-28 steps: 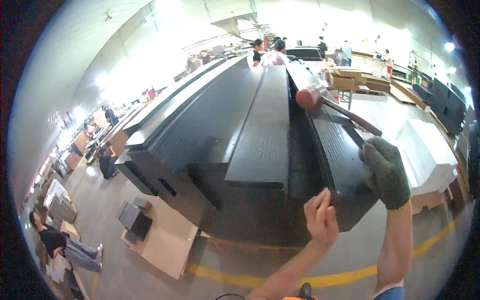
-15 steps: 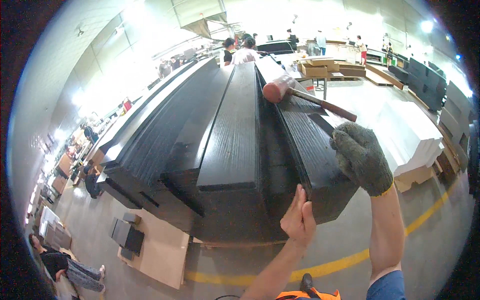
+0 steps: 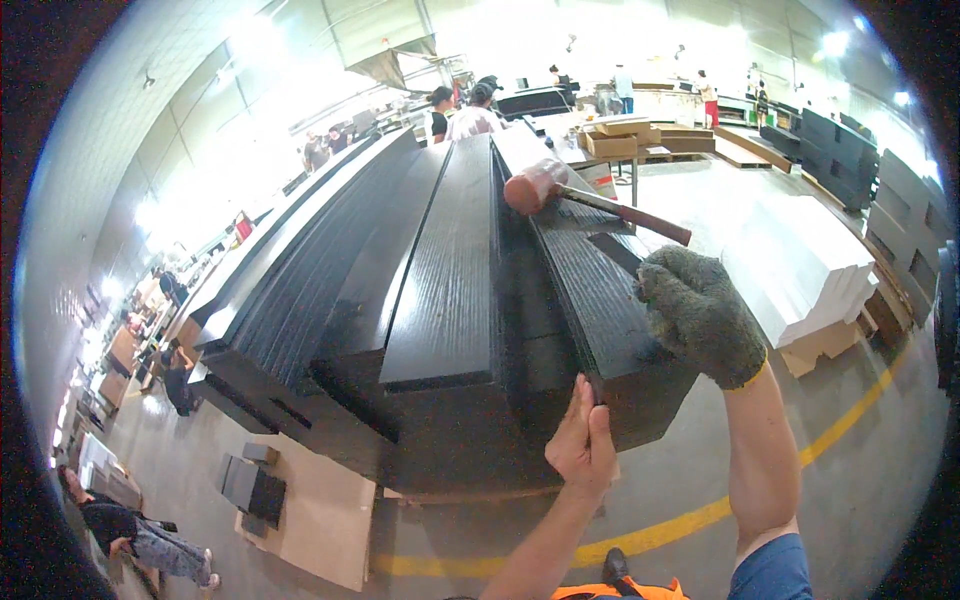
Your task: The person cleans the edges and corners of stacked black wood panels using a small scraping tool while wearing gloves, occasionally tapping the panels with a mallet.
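My left hand [image 3: 583, 448], bare, is at the near end of a wood-grained black board [image 3: 610, 300], its thumb and straight fingers closed on the board's corner edge. My right hand [image 3: 703, 315] wears a dark grey knit glove and is closed in a fist over the right side of the same stack. From that fist a flat dark strip [image 3: 614, 252] sticks out over the board top; its exact kind cannot be made out. Farther back on the boards lies a mallet [image 3: 527, 192] with a reddish-brown head, its handle [image 3: 640, 216] pointing right toward the gloved hand.
More black boards [image 3: 440, 330] are stacked to the left, their ends stepped. White panels [image 3: 800, 270] stand at right. A cardboard sheet [image 3: 325, 510] with small black blocks [image 3: 255, 490] lies on the floor at lower left. A yellow line [image 3: 680, 525] crosses the floor. People work farther off.
The whole view has shifted slightly, so the boards and mallet appear a little farther left. Both hands keep about the same place on the stack.
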`<state>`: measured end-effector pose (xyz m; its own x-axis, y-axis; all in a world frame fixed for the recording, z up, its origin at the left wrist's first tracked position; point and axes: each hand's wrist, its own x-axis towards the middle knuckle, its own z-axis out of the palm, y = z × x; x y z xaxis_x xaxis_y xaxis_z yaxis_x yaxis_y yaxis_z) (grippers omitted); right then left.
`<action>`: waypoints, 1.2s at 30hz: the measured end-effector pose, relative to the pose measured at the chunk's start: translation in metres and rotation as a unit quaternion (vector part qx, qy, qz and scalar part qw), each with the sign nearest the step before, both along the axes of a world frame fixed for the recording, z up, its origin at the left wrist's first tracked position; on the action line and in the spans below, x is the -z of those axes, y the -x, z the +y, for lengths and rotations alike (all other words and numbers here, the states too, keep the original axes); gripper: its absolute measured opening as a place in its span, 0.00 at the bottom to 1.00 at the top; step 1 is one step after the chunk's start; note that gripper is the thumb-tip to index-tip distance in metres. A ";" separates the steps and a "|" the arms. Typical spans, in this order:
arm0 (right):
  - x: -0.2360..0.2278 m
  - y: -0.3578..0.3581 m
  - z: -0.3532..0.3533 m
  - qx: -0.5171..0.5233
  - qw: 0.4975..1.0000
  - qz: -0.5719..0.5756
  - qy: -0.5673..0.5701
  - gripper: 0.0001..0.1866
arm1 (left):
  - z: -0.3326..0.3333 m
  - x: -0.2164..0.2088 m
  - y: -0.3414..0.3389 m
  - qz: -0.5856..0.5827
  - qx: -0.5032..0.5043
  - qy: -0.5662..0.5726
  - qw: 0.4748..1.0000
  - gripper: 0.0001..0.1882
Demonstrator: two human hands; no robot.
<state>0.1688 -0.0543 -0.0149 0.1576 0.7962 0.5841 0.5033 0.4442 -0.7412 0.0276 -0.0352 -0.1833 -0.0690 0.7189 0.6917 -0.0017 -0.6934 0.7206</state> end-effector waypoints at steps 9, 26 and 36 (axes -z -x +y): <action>0.006 -0.013 0.005 0.034 0.954 -0.246 -0.166 0.13 | 0.003 -0.010 0.007 0.029 -0.008 -0.003 1.000 0.12; 0.009 -0.017 0.002 0.034 0.941 -0.300 -0.154 0.06 | 0.004 -0.003 0.011 0.093 -0.031 -0.049 0.994 0.21; 0.011 -0.013 0.001 0.046 0.957 -0.258 -0.124 0.07 | -0.012 0.095 0.023 0.241 -0.037 0.069 0.967 0.16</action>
<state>0.1815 -0.0530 -0.0256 -0.1407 0.6189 0.7728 0.8197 0.5106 -0.2597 0.0044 -0.0468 -0.2784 0.1823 0.8122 0.5541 0.4041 -0.5756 0.7109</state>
